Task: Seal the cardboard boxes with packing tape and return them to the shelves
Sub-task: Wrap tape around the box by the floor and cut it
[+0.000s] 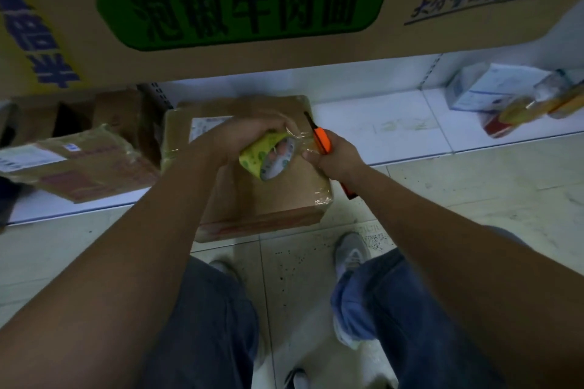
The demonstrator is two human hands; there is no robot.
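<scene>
Right hand (336,157) around orange knife (322,139)

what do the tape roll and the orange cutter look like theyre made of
Tape roll: clear glossy plastic film, judging by the see-through shiny strip, on a printed core, probably cardboard. Orange cutter: smooth, likely plastic body with a dark, probably metal blade.
</scene>
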